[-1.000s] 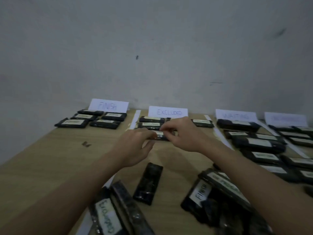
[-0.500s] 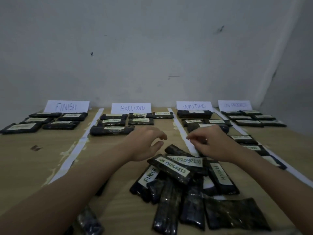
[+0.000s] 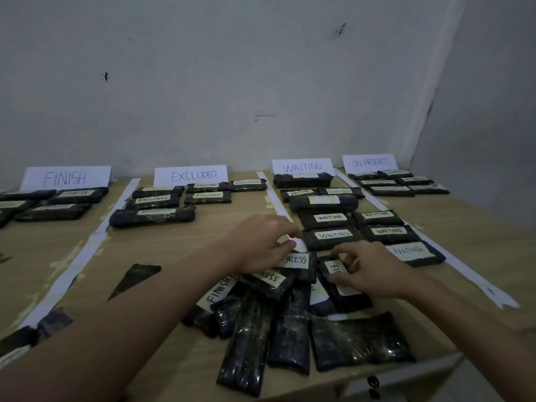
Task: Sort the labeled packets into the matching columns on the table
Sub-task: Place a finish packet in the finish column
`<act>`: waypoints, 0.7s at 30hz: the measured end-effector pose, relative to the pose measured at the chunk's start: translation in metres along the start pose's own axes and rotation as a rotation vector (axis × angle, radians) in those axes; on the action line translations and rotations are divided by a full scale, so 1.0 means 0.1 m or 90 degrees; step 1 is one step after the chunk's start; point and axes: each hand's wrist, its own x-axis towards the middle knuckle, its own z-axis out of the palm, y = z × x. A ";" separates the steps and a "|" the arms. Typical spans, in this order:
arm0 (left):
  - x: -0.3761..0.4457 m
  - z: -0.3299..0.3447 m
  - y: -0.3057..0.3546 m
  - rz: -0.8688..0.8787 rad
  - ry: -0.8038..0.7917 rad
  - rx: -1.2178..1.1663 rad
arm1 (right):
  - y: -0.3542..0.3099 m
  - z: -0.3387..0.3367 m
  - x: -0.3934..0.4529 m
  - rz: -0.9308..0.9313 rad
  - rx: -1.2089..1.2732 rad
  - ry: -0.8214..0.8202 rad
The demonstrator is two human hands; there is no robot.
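A pile of dark packets (image 3: 290,332) lies on the wooden table (image 3: 174,250) in front of me, some with their labels up. My left hand (image 3: 258,242) hovers over its far end, fingers curled and apart, with the fingertips at the corner of an ON PROGRESS packet (image 3: 298,261). My right hand (image 3: 371,271) pinches a FINISH packet (image 3: 333,271) between thumb and fingers. Paper signs at the back read FINISH (image 3: 65,177), EXCLUDED (image 3: 191,175), WAITING (image 3: 301,166) and ON PROGRESS (image 3: 369,162). Sorted packets lie in front of each sign.
White tape strips (image 3: 87,250) divide the columns. A lone dark packet (image 3: 135,278) lies unlabeled side up left of the pile. More packets sit at the near left edge (image 3: 43,326). The table's front edge (image 3: 406,369) runs close behind the pile; walls close the back and right.
Both hands left the EXCLUDED packet they had set down and came back to the pile. The right hand has closed on the FINISH packet. My view swung right.
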 end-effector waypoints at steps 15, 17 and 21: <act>0.02 -0.21 -0.16 -0.199 0.246 -0.523 | -0.74 -0.48 0.41 -0.194 0.318 0.252; -0.09 -0.31 -0.29 -0.219 0.311 -0.564 | -0.96 -0.43 0.54 -0.231 0.296 0.255; -0.48 -0.46 -0.64 -0.319 0.414 -0.596 | -1.45 -0.20 0.81 -0.335 0.197 0.255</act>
